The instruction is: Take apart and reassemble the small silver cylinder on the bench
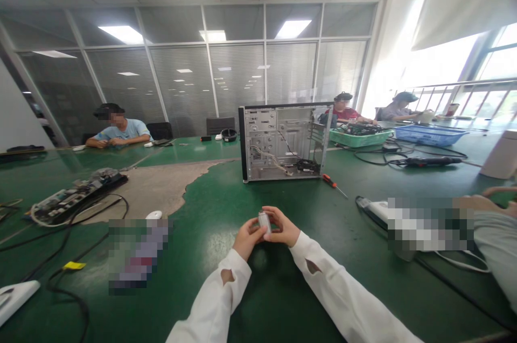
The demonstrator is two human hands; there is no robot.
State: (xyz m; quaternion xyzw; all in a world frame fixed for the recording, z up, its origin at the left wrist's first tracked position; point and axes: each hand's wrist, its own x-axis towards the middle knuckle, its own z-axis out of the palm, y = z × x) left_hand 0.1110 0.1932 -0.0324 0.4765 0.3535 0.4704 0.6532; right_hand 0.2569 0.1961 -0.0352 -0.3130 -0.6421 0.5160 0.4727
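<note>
Between both hands, above the green table, is a small whitish box-like object [264,221]. My left hand [247,239] is closed on its left side, with fingertips pressed against it. My right hand [283,227] holds the same object from the right, thumb below and fingers curled over the top. What the object is cannot be made out. Beyond my hands an open computer case [283,141] stands upright, its inner metal frame and some loose cables showing. A screwdriver [330,181] with a red and black handle lies at the case's lower right.
Circuit boards [76,195] and black cables lie on the left. At the right are a green basket [359,138], a blue basket [430,135], a power strip [383,214] and a person's arm [493,240]. Other people sit along the far side.
</note>
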